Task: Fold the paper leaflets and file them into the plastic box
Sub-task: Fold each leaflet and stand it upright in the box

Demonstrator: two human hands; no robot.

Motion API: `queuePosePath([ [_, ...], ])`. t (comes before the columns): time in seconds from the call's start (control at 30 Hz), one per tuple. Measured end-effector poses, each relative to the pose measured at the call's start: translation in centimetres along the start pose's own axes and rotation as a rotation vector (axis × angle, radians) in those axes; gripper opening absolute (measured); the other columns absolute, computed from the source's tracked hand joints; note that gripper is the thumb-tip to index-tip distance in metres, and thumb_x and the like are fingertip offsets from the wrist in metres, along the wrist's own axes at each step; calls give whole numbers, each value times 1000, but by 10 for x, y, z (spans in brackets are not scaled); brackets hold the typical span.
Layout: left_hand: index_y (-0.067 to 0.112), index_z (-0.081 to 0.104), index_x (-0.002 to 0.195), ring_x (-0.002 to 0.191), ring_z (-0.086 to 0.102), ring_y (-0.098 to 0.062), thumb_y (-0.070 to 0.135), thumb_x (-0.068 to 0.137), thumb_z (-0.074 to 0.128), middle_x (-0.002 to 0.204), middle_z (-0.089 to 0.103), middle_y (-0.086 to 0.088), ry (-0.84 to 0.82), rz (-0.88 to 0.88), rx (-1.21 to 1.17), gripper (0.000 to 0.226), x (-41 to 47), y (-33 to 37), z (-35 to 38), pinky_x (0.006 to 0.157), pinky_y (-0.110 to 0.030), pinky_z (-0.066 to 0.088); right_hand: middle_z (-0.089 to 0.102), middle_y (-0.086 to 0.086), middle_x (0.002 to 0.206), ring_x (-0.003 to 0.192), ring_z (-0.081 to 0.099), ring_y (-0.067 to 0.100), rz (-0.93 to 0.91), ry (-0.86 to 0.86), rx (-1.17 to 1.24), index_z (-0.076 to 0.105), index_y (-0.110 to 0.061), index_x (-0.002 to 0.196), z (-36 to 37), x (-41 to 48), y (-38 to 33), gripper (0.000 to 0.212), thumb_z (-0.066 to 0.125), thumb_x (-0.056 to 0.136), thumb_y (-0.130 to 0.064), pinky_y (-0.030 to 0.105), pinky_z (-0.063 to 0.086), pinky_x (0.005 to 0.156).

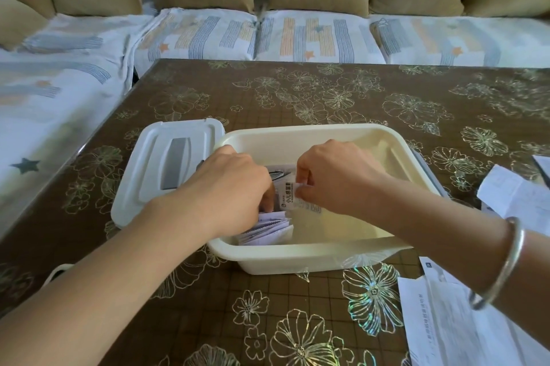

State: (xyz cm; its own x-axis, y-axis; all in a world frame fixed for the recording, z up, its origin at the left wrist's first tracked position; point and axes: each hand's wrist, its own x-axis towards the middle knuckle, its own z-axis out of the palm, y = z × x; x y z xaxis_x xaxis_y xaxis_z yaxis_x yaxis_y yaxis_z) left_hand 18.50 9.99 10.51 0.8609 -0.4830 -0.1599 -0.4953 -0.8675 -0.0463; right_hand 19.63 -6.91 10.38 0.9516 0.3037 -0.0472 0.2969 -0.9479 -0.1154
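A cream plastic box stands open on the table. Both my hands reach into its left half. My right hand pinches a folded white leaflet with black print, held upright. My left hand has its fingers down among the folded leaflets that stand filed against the box's near-left corner; its fingertips are hidden. The right half of the box is bare.
The box's white lid with a grey handle lies to the left, touching the box. Unfolded paper leaflets lie at the right table edge and front right. A sofa with cushions runs behind and to the left of the table.
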Motion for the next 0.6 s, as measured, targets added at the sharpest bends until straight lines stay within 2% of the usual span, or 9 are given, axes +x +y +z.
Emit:
queuePosePath([
  [0.13, 36, 71, 106, 96, 48, -21, 15, 86, 51, 94, 59, 4, 15, -5, 24, 35, -1, 0, 0, 91, -35, 46, 66, 3, 100, 88, 60, 28, -4, -28, -11, 66, -21, 100, 2, 5, -15, 17, 65, 85, -28, 26, 38, 63],
  [0.27, 39, 72, 104, 96, 47, -20, 16, 88, 52, 89, 54, 7, -8, -12, 6, 34, -1, 1, -2, 88, -29, 42, 64, 5, 94, 73, 48, 25, 6, -31, -76, 67, -18, 101, 4, 10, -28, 16, 61, 86, -15, 24, 33, 55],
  [0.37, 37, 71, 104, 93, 42, -20, 18, 89, 52, 88, 52, 6, -15, -28, 11, 31, -3, 3, -4, 86, -28, 41, 64, 5, 97, 76, 50, 26, -16, -13, -112, 66, -19, 103, 3, 9, -32, 17, 60, 88, -15, 26, 33, 60],
  [0.5, 34, 71, 105, 95, 43, -21, 17, 89, 51, 94, 58, 4, -28, -31, 19, 30, -3, 3, -5, 94, -33, 44, 64, 3, 95, 74, 48, 26, -12, 23, -143, 64, -21, 98, 2, 6, -30, 12, 61, 87, -18, 25, 27, 54],
  [0.6, 35, 71, 104, 95, 44, -20, 18, 89, 51, 93, 58, 5, -31, -25, 19, 30, -4, 4, -6, 91, -31, 43, 65, 3, 98, 85, 59, 28, -9, 45, -123, 64, -23, 99, 2, 5, -28, 12, 61, 87, -21, 27, 31, 60],
])
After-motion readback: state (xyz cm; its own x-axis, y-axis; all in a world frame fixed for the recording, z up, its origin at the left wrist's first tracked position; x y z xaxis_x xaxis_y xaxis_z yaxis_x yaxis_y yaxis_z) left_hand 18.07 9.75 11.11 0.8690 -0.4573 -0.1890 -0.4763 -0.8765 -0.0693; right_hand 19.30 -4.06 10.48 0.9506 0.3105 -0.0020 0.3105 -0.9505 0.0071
